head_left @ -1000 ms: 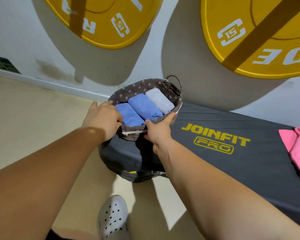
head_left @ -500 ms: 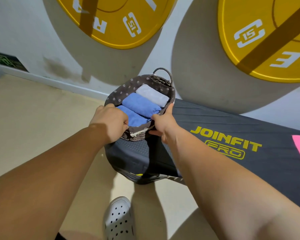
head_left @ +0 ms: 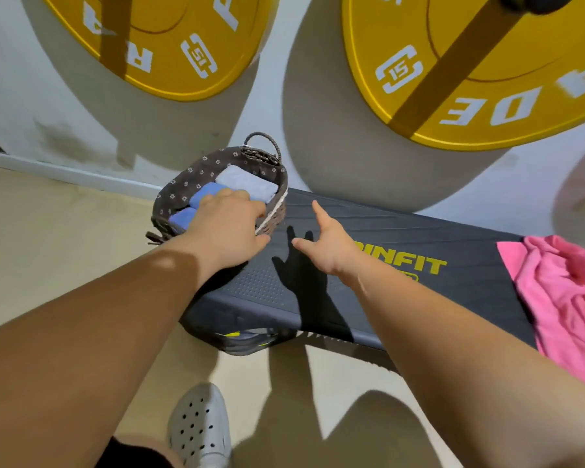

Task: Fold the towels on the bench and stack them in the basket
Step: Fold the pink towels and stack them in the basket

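Let go of the rim of the basket (head_left: 179, 184) with the right hand (head_left: 328, 246) since half a second ago; now hovering just right of the basket over the worktop (head_left: 402, 231), fingers (head_left: 319, 211) spread apart and holding nothing. Shifted the left hand (head_left: 228, 228) as well, from the basket's near rim to inside the basket, fingers (head_left: 238, 194) laid close together across the middle blue towel (head_left: 205, 193), pressing rather than gripping as far as can be told.

Packed side by side in the basket: a darker blue roll (head_left: 182, 216) nearest, the middle blue, then a pale towel (head_left: 247, 180) at the far side. Parked at the very left end of the worktop, near corner seemingly past the edge. Well right of the basket, not yet folded: a crumpled pink towel (head_left: 568, 298), partly hanging over the worktop's front.

Judged risks: pushing down hard near the basket's front could tip it off the worktop's end, with no second hand steadying it. Dragging the palm across could rumple the folds. Snatching carelessly at the pink towel could send it sliding to the floor.
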